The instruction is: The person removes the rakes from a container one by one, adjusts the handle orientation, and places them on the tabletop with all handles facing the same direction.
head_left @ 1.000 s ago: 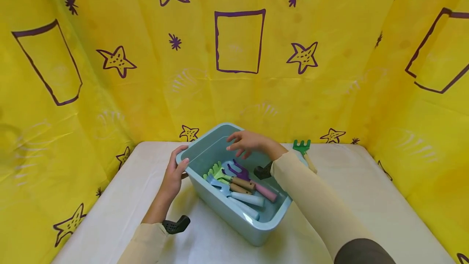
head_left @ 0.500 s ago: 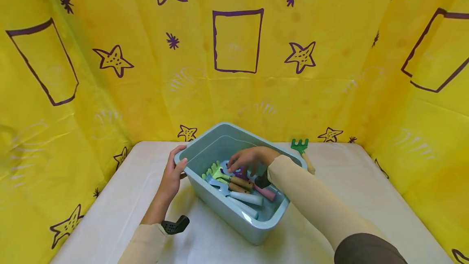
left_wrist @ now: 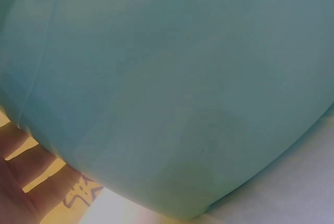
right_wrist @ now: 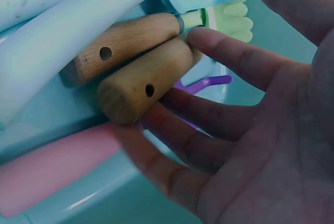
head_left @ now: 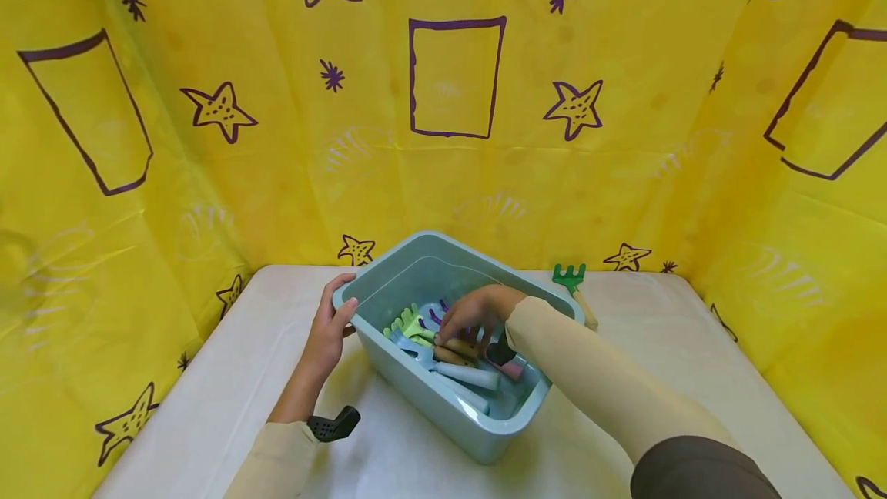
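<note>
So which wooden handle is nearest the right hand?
The wooden handle between the pink handle and the second wooden handle; only it has fingers along its side.

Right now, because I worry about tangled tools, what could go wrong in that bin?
The wooden handle at the right grip lies close beside a second wooden handle, so lifting one might drag both.

Purple prongs show near the fingers and could snag on the way up.

The left grip holds the bin at one corner, so a hard tug may swing its far end.
</note>
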Available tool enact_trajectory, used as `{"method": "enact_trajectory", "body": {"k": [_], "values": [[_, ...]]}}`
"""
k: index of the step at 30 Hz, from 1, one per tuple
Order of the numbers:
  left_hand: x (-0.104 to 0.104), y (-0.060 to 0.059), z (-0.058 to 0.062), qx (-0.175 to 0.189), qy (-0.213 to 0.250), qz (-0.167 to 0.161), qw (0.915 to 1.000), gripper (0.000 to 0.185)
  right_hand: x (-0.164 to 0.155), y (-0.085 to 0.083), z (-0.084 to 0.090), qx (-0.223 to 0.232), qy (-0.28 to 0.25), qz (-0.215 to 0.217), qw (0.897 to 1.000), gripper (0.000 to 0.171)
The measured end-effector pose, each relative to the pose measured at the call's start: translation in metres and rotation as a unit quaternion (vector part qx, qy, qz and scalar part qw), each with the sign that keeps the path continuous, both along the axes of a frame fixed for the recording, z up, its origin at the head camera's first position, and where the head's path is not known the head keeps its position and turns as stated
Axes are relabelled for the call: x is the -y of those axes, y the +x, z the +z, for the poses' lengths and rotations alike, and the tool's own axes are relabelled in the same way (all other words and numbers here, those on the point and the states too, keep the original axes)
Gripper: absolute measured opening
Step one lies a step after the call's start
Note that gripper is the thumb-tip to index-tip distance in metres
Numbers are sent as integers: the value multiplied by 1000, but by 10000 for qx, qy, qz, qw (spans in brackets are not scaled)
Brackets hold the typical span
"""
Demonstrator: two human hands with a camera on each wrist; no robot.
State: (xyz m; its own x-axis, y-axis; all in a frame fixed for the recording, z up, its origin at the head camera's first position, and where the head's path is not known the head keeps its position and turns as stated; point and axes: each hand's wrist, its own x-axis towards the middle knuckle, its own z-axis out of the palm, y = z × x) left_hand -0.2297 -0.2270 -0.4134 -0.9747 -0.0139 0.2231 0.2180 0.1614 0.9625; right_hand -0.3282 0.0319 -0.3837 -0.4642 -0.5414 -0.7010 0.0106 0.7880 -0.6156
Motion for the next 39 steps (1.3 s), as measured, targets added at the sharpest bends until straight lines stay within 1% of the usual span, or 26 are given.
{"method": "enact_trajectory", "body": {"k": [5,10,13,18,22,25,29,32,39], "values": [[2,-6,-9,-57,-72,62,9999,47,-2,1,1,-158,25,149,9998,31],[3,-8,-15,-60,-167,138,9997,49,-1,2,1,104,-163,238,9995,31],[3,-9,-16,-83,-163,116,9998,49,1,1,1,193,-369,363,9985,33],[4,-10,-15,-153,-151,87,9997,47,2,-1,4,267,-763,431,9958,37],[4,-10,-15,-104,-162,93,9998,48,0,-3,8,300,-963,409,9941,40],[4,-10,-14,-89,-128,99,9998,48,-1,-6,11,297,-1170,323,9922,39],[4,-10,-13,-137,-112,112,9998,47,-2,-9,15,269,-1360,99,9903,30],[4,-8,-13,-166,-117,130,9997,47,-3,-10,18,205,-1387,-27,9901,24],[4,-8,-15,-164,-130,96,9997,47,-10,-10,24,131,-1534,-113,9880,27]]}}
